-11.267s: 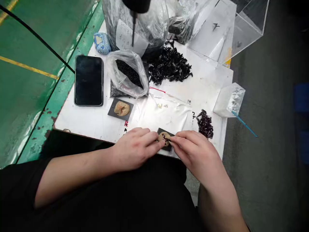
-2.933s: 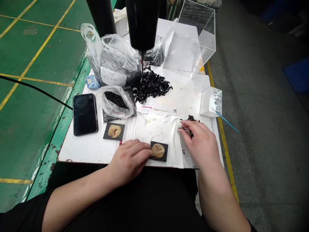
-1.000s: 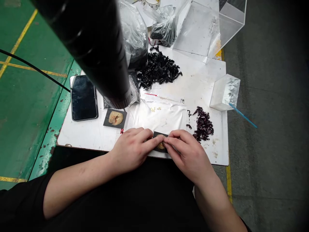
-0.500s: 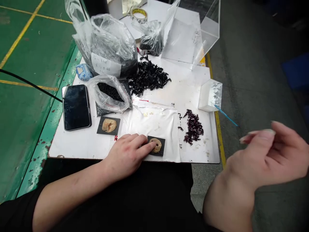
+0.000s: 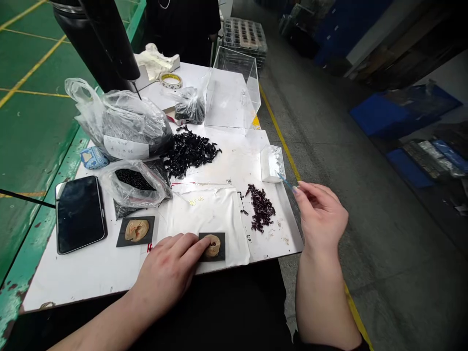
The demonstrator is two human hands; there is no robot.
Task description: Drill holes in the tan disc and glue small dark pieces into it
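My left hand (image 5: 170,263) lies at the table's front edge with its fingers stretched out. Its index fingertip touches a round tan lump (image 5: 212,246) stuck on a dark square plate (image 5: 221,257); a small dark piece shows on the lump. Off to the right, my right hand (image 5: 321,212) pinches the end of a thin blue stick (image 5: 287,182) between thumb and fingers. The stick's other end meets a small white box (image 5: 268,163) with a whitish, shiny face. Left of my left hand is a second tan lump (image 5: 136,230) on a dark plate.
Dark red bits (image 5: 261,207) and a black heap of small parts (image 5: 192,151) lie on the white table (image 5: 241,151). An open bag of black beads (image 5: 135,183), larger bag (image 5: 124,122), phone (image 5: 80,214), tape roll (image 5: 170,80) and clear acrylic box (image 5: 230,97) stand around. A person (image 5: 183,29) is beyond.
My right hand has moved left to the blue stick and closed on its end. The view has shifted up and right. My left hand stays at the tan lump.
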